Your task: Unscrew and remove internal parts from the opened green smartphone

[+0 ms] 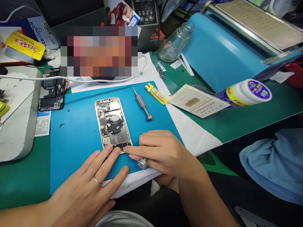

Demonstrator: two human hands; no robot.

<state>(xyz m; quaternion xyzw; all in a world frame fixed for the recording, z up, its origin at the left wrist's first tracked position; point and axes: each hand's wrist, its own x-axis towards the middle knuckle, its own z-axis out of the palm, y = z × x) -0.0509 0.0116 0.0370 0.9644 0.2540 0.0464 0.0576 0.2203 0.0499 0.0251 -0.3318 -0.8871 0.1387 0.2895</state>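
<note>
An opened smartphone (115, 123) lies on the blue mat with its circuit board and bare inner frame showing. My left hand (94, 183), a ring on one finger, stretches its fingers out, and two fingertips rest on the phone's lower edge. My right hand (163, 153) has its index fingertip on the lower right corner of the phone. A screwdriver (142, 163) with a grey cap is tucked in the curled fingers of that hand; its shaft is hidden. A second grey screwdriver (142, 104) lies on the mat right of the phone, near a yellow lighter (156, 93).
Tiny screws (69, 109) lie on the blue mat (73, 151). Another opened phone part (51, 90) sits at the left beside a white device (26, 138). Behind are a white cable (94, 80) and a glass jar (174, 44). A white-capped tub (248, 91) lies right.
</note>
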